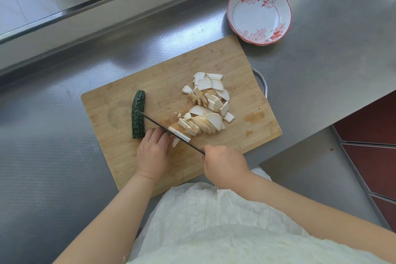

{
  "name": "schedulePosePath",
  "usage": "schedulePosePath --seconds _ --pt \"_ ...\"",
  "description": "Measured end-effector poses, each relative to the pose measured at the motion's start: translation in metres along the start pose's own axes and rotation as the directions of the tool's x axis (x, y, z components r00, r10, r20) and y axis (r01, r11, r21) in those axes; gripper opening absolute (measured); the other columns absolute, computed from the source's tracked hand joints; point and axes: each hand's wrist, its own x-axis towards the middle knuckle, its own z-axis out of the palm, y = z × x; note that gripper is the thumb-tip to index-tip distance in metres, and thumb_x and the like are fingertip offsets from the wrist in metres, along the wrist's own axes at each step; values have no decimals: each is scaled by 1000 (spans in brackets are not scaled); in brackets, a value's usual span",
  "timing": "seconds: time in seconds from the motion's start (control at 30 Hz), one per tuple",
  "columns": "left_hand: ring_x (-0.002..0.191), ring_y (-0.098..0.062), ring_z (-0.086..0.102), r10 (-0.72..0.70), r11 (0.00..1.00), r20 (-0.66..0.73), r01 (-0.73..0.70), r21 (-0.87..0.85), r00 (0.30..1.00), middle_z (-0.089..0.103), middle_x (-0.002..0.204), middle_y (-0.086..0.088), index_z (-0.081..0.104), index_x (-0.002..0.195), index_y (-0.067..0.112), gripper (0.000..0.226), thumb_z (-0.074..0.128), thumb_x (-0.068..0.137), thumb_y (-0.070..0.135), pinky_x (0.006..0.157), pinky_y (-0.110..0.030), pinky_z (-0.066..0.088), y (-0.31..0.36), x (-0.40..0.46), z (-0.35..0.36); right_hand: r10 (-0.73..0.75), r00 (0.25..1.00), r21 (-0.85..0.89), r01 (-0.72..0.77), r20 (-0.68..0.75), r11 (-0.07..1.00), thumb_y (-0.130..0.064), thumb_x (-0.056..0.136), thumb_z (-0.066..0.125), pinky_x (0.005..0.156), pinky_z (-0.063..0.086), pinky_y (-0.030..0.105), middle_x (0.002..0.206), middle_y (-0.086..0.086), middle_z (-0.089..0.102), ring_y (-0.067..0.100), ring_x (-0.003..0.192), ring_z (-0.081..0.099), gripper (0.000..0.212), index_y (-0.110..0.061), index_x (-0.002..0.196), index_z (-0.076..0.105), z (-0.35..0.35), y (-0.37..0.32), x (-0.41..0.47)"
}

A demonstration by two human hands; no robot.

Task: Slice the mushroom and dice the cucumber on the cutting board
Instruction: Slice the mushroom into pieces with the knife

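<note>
My right hand gripped the knife; my left hand, fingers curled, held the last mushroom stub near the cutting board's near edge. Most slices lay piled to the right. The cucumber, at the left, remained whole, its dicing left to do.

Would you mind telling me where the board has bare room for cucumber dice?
Bare wood lies on the cutting board left of the cucumber, and along its far edge towards the bowl. It is crowded around the mushroom slices and both hands.
</note>
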Motion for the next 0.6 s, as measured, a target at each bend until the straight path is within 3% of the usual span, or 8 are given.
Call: schedulePosePath --seconds 0.23,0.37,0.6 --pt "82 -27 47 2 1000 30 -3 16 1000 63 89 -13 65 90 1 17 54 90 13 58 -34 47 -2 0 1 18 1000 -16 -18 15 1000 -14 98 42 43 25 25 90 9 66 29 75 60 16 -12 106 55 -3 -3 3" --pt "82 -26 46 -4 1000 32 3 16 999 62 90 -12 65 93 1 11 63 82 4 57 -32 46 -1 -1 1 7 1000 -18 -6 24 1000 -13 98 41 45 27 26 91 9 66 29 74 58 18 -11 107 56 -4 -6 6" --pt "81 -25 46 -5 999 42 3 44 999 63 89 -13 66 90 0 10 62 83 6 57 -33 46 -1 -2 1 33 999 -38 -31 43 999 -13 98 43 56 35 29 98 10 66 31 87 63 16 -10 109 55 -5 -13 11"
